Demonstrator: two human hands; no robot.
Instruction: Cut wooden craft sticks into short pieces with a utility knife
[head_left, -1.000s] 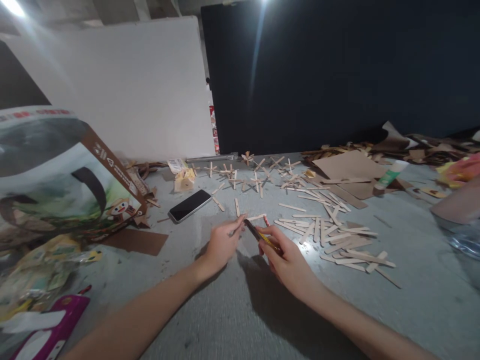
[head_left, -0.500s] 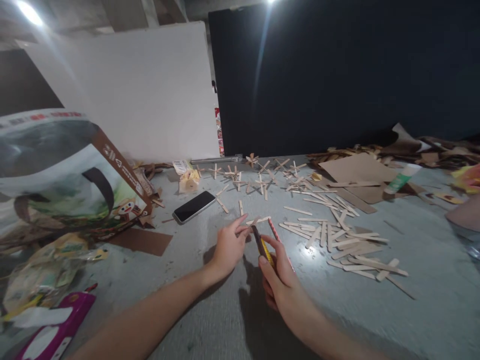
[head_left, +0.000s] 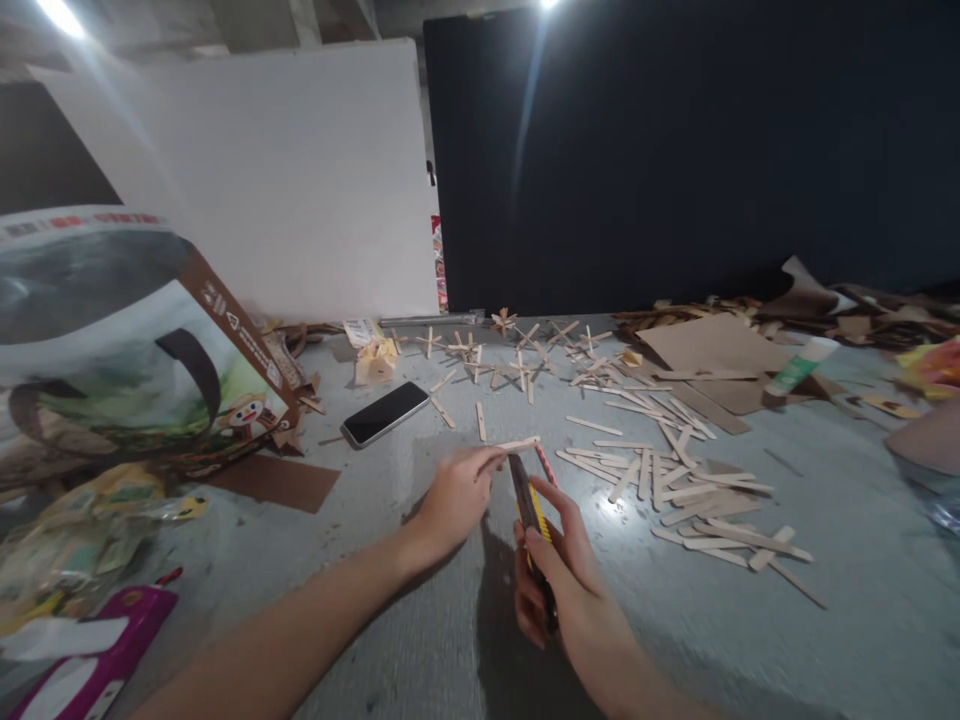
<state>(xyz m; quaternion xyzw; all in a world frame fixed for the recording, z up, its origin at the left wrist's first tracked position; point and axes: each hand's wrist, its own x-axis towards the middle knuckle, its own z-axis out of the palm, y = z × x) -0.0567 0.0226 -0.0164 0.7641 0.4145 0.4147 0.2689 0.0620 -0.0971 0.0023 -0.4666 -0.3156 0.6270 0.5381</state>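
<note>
My left hand (head_left: 459, 500) is closed at the fingertips around one end of a wooden craft stick (head_left: 519, 443), which points to the right. A yellow and black utility knife (head_left: 531, 512) is gripped in my right hand (head_left: 574, 570), its front end pointing away from me. That front end sits just below the stick; whether the two touch, I cannot tell. A thin red and white striped rod (head_left: 545, 463) shows beyond my right index finger, its lower part hidden by the hand. Loose craft sticks (head_left: 645, 470) lie scattered right of my hands.
Left of centre lies a phone (head_left: 385, 414). Crossed stick shapes (head_left: 521, 368) spread along the back. Cardboard sheets (head_left: 705, 350) and a glue stick (head_left: 801, 368) are at back right. A large printed bag (head_left: 187, 340), brown cardboard strip (head_left: 277, 484) and purple tool (head_left: 112, 640) occupy the left.
My left fingers, earlier partly stretched out near the stick, now pinch its left end. The knife has moved slightly down and right, with more of its handle showing.
</note>
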